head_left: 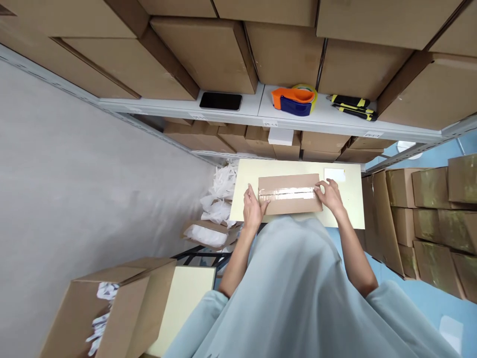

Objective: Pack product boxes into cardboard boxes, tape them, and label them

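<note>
A flat brown cardboard box (289, 185) lies on a pale yellow table (246, 174), with a strip of clear tape along its top. My left hand (252, 208) presses on the box's left end, fingers bent over the tape. At the right end, my right hand (330, 195) rests with curled fingers on the edge of the box. Both hands hold the box by its ends. A white label (334, 174) lies on the table just beyond my right hand.
On a grey shelf (253, 110) above the table sit a black phone (220, 101), an orange and blue tape dispenser (294, 100) and a black and yellow cutter (353, 107). Brown boxes fill the shelves and stack at the right (432, 214). White bags (219, 199) and an open box (115, 303) are at left.
</note>
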A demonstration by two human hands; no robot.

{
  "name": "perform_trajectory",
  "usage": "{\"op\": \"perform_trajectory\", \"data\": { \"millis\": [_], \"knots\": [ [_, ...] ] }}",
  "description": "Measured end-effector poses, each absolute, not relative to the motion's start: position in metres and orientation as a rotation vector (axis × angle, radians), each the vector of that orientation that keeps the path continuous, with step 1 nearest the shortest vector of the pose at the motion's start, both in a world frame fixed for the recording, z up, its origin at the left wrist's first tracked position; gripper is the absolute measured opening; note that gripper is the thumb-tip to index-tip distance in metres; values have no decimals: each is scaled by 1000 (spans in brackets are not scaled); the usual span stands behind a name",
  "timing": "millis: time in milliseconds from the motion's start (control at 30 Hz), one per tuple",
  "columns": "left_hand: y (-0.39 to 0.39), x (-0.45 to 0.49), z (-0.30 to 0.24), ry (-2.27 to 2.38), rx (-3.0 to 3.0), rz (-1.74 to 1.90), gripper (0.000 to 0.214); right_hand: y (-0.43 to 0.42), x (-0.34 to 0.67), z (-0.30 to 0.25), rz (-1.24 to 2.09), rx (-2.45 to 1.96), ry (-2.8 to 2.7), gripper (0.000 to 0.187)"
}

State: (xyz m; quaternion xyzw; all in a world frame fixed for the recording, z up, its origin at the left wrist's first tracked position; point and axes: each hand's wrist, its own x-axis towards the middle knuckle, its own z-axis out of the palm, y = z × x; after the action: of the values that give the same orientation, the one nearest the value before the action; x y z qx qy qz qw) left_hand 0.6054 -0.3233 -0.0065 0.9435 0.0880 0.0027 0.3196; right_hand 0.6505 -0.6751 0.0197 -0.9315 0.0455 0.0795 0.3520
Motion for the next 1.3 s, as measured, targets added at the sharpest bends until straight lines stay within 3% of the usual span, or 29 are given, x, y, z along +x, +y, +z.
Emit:
{"op": "perform_trajectory", "data": {
  "millis": [167,267,433,667,867,1067,1200,1300],
  "knots": [
    [-330,623,-24,67,2355,-67,41,-662,622,-12,160,-2277,92,47],
    [-338,638,-29,190,2301,-55,16,-648,617,-23,100,-2237,158,48],
    [-345,658,-32,202,2247,-25,18,-639,617,-30,8,-2226,244,37],
    [-343,664,-39,172,2228,20,17,-639,618,-25,14,-2262,314,49],
    [-341,664,-43,160,2197,28,15,-635,617,-25,-89,-2293,262,47],
    [-337,661,-43,34,2429,203,17,-638,623,-32,-384,-2487,41,29],
    [-350,678,-15,-219,2579,383,14,-632,681,16,-706,-2573,-290,22],
    [-372,715,34,-339,2517,554,19,-615,756,88,-841,-2597,-452,31]
  ]
}}
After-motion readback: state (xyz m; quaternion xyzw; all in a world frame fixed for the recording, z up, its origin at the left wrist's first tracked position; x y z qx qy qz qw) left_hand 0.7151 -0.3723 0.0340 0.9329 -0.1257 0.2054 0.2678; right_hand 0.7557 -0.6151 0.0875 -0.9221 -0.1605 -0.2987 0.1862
